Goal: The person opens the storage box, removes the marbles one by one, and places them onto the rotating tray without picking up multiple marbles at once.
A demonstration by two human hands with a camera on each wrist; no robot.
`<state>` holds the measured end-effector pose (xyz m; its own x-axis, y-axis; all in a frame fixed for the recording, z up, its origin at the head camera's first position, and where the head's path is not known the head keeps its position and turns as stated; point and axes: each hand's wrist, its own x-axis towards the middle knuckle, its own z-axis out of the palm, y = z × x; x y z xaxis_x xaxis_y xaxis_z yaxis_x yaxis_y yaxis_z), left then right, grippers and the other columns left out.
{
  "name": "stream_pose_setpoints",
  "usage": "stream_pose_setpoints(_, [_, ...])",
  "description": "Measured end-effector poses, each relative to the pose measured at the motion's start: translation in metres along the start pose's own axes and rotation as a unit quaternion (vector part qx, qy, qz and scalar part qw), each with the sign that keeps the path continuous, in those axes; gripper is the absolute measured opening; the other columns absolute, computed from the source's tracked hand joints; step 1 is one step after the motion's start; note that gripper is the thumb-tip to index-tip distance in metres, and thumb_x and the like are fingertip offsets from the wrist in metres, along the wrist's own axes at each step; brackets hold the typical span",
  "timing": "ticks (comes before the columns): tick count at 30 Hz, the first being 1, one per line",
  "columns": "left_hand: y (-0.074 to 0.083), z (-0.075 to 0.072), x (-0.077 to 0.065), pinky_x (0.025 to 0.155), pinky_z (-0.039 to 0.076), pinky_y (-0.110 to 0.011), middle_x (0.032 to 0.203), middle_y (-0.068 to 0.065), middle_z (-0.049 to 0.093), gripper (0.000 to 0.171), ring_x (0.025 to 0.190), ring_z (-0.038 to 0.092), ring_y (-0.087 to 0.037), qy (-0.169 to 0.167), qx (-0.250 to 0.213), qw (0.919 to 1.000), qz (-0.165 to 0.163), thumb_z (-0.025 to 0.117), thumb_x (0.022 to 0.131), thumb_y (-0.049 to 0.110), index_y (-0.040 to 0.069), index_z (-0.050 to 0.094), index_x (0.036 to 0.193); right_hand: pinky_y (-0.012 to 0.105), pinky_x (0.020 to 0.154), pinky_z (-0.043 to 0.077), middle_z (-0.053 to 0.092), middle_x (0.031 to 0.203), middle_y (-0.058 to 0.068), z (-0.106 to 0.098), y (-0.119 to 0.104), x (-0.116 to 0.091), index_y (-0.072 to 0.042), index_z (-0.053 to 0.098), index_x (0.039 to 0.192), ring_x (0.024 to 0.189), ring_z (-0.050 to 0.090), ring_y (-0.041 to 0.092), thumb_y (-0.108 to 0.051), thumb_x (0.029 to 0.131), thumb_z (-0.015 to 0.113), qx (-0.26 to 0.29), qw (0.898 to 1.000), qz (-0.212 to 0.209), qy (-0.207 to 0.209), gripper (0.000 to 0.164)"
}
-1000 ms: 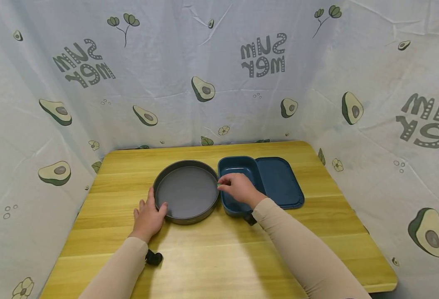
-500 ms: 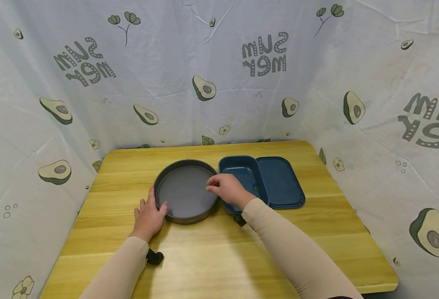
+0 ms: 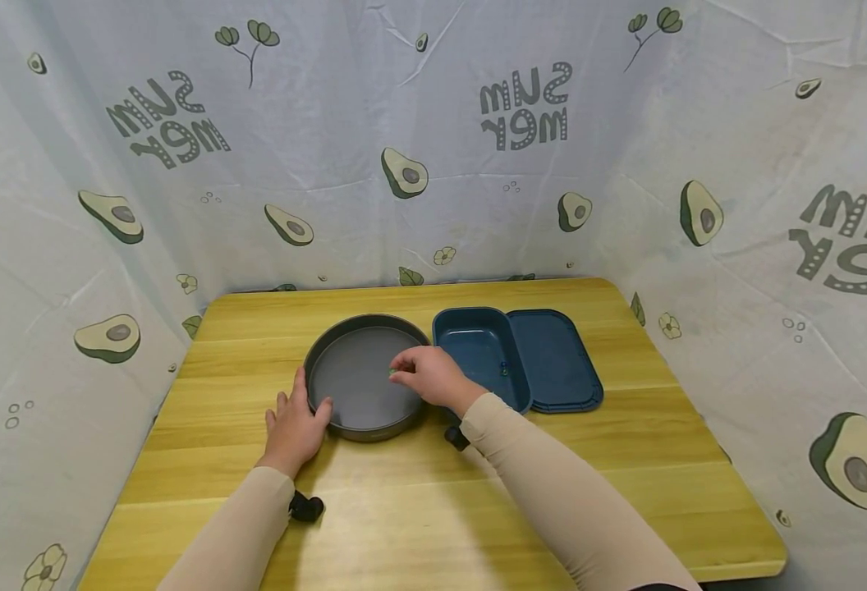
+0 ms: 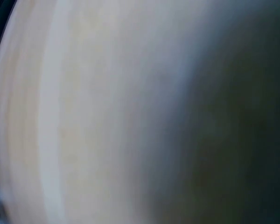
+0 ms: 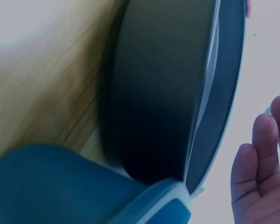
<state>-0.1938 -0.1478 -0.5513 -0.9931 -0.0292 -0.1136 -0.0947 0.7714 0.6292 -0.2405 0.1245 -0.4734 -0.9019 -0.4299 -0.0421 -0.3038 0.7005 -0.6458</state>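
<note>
My right hand [image 3: 428,376] is over the right part of a round grey cake pan [image 3: 363,386], pinching a small green marble [image 3: 392,373] between thumb and fingertips. In the right wrist view, several fingers [image 5: 264,149] show beyond the pan's wall [image 5: 158,88], and only a sliver of the marble [image 5: 268,110] peeks out. At the pan's left rim my left hand [image 3: 295,431] rests with its fingers spread and the thumb at the rim. To the right of the pan stands a blue rectangular container [image 3: 474,349], partly covered by my right hand and forearm, with small glass marbles [image 3: 503,369] inside.
A flat blue lid [image 3: 555,361] lies on the wooden table [image 3: 374,517], right against the container. Behind and at both sides hangs a white curtain [image 3: 345,131] printed with avocados. The left wrist view is too blurred to read.
My right hand has moved left from the container's left edge to over the pan, carrying the green marble. The marbles in the container came into sight. My left hand has stayed in place.
</note>
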Motion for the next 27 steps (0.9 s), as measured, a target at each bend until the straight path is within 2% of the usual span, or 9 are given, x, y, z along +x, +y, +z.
stream_pose_setpoints(9, [0.0,-0.001,0.0,0.124,-0.005,-0.076,0.174,-0.023,0.023,0.086,0.16,0.005,-0.056,-0.001,-0.001,1.0,0.001,0.045,0.11,0.045,0.017,-0.008,0.171,0.03,0.08,0.057,0.076,0.104,-0.001,0.005,-0.011,0.002,-0.01,0.078,0.122,0.088,0.065,0.011,-0.027,0.103,0.07,0.003,1.0,-0.01,-0.009,0.026])
stream_pose_setpoints(19, [-0.001,0.0,0.0,0.123,-0.005,-0.076,0.173,-0.023,0.024,0.086,0.16,0.004,-0.056,-0.002,-0.001,1.0,0.001,0.045,0.11,0.045,0.017,-0.009,0.171,0.03,0.078,0.056,0.075,0.102,-0.003,0.009,-0.014,0.003,-0.013,0.078,0.121,0.087,0.064,0.011,-0.027,0.103,0.07,0.013,1.0,0.0,-0.018,0.025])
stream_pose_setpoints(27, [0.0,0.0,0.0,0.124,-0.004,-0.076,0.173,-0.023,0.025,0.085,0.16,0.006,-0.056,0.003,-0.004,1.0,0.005,0.045,0.109,0.045,0.016,-0.006,0.171,0.032,0.083,0.058,0.075,0.107,-0.001,0.011,-0.012,0.002,-0.01,0.076,0.127,0.095,0.067,0.014,-0.028,0.102,0.071,0.02,1.0,-0.002,-0.019,0.031])
